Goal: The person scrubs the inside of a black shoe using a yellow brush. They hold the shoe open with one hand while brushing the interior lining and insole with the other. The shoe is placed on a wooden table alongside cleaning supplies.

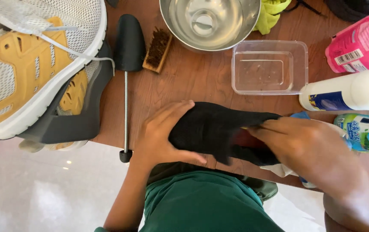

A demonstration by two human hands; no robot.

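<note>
Head view: both hands, left hand (161, 135) and right hand (309, 150), clasp soft black cloth (214, 129).

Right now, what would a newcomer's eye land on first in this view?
Likely the black shoe at the table's near edge, held between the left hand and right hand. Next, the white-and-yellow sneaker at far left, and the steel bowl at top centre.
</note>
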